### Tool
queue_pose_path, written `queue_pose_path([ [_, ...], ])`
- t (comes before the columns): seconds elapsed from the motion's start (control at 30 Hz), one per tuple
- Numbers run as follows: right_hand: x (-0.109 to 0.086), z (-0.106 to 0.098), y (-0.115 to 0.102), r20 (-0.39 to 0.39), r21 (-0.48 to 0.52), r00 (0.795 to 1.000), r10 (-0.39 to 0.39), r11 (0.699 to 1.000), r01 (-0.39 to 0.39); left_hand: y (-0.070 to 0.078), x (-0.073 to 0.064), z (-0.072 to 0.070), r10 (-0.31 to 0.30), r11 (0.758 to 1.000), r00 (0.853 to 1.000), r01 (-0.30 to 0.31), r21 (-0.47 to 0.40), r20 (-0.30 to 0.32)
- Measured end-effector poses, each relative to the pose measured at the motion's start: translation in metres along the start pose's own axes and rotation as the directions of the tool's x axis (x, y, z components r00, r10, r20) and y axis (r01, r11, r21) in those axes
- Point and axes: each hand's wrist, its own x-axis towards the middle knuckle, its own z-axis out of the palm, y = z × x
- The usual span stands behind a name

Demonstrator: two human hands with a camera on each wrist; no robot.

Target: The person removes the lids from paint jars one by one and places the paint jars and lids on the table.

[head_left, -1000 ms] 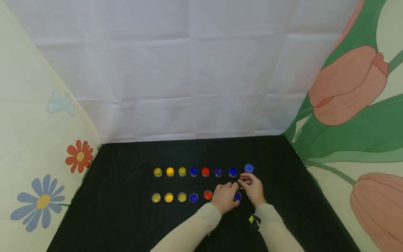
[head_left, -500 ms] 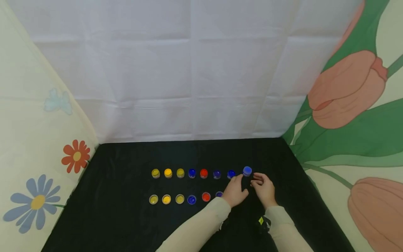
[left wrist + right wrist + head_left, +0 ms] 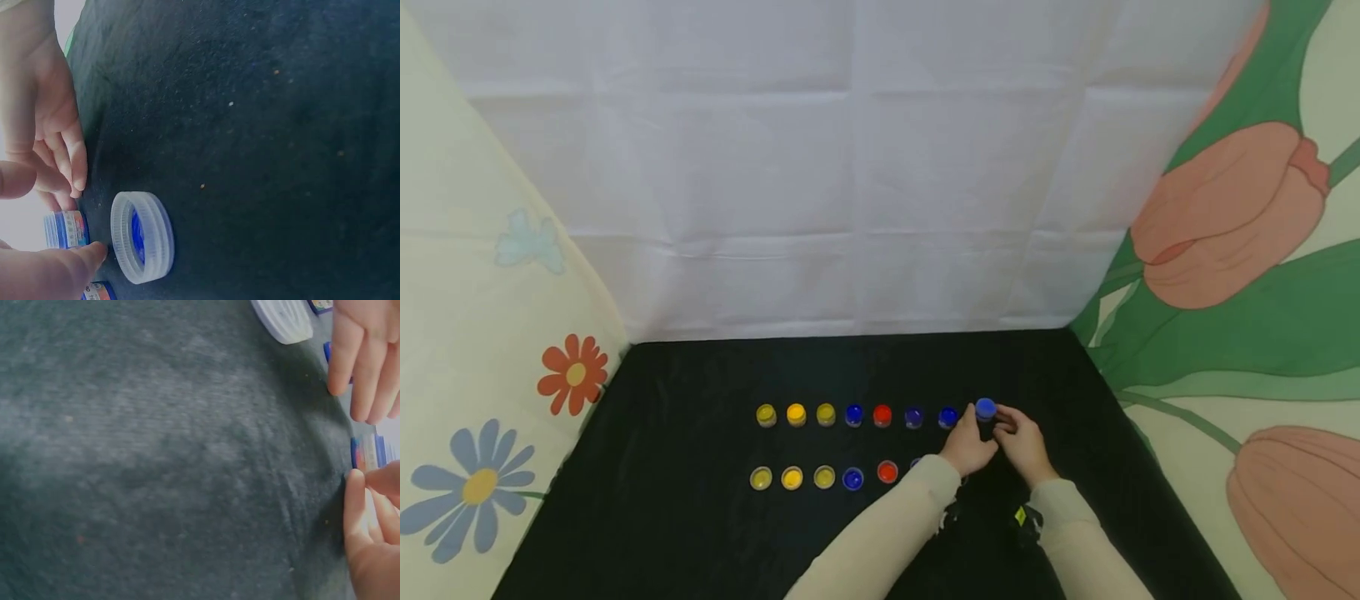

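A small paint jar (image 3: pixel 986 409) with a frosted cap on it stands at the right end of the back row. My left hand (image 3: pixel 967 446) reaches to its left side, index fingertip right at the cap and thumb spread in front. From the other side my right hand (image 3: pixel 1026 450) has its fingertips close against the jar. In the right wrist view the labelled jar (image 3: pixel 369 452) shows between both hands, and the left fingers there are straight. An upturned ribbed clear cap (image 3: pixel 144 237) with blue paint inside lies beside the jar in the left wrist view.
Several uncapped jars, including a blue jar (image 3: pixel 948 417) and a red jar (image 3: pixel 882 416), continue the back row leftward. Several upturned caps, such as a red one (image 3: pixel 887 472), form a front row, partly behind the left sleeve. Black cloth (image 3: pixel 700 400) covers the table; a white sheet (image 3: pixel 850 167) hangs behind.
My left hand has left the blue cap in the front row and moved right and away to the capped jar. The right hand shifted right, then closed in on the jar's right side.
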Motion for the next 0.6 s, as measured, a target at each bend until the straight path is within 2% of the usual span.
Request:
queue_pose_path([
  [0.23, 0.001, -0.005, 0.003, 0.047, 0.013, 0.999, -0.023, 1.000, 0.023, 0.001, 0.002, -0.004, 0.053, 0.998, 0.999, -0.053, 0.020, -0.008],
  [0.47, -0.002, -0.011, 0.009, 0.062, -0.018, 0.998, -0.010, 1.000, 0.011, 0.006, -0.006, -0.002, -0.018, 0.999, 1.000, 0.018, 0.037, 0.007],
  [0.6, -0.004, -0.016, 0.010, 0.096, -0.028, 0.995, -0.017, 0.999, 0.020, 0.006, -0.010, -0.001, -0.032, 0.997, 0.999, 0.032, 0.069, 0.005],
])
